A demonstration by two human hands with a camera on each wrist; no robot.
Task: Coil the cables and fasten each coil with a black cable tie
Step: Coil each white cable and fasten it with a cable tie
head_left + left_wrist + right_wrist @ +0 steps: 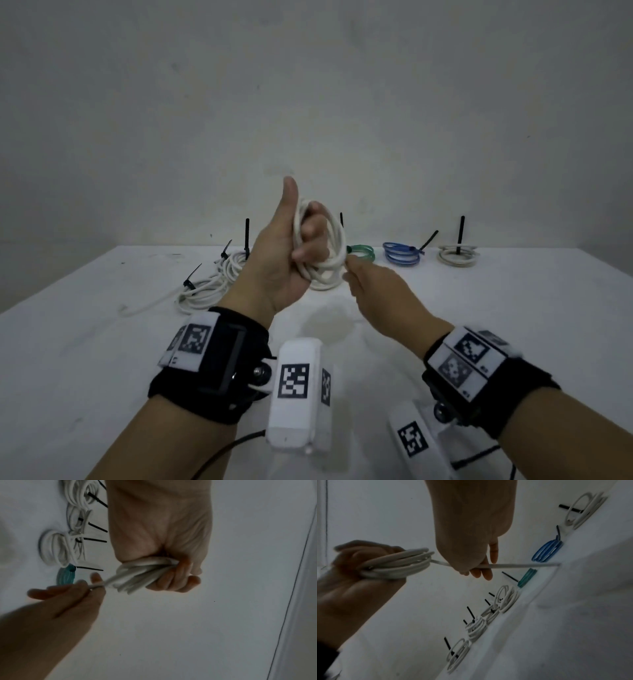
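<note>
The white cable coil [322, 253] is held up above the white table [102, 342], its loops bunched in the left hand [284, 260], whose fingers curl through the ring while the thumb stands straight up. The right hand [376, 291] pinches the loose tail [513, 565] just beside the coil. It looks light, limp and springy, likely to unwind, so clamp the bundled strands where the black tie will go; tied coils such as the blue coil [402, 255] lie beyond.

Perhaps a recording lab, bare white table [513, 325], blank grey wall [308, 85]
</note>
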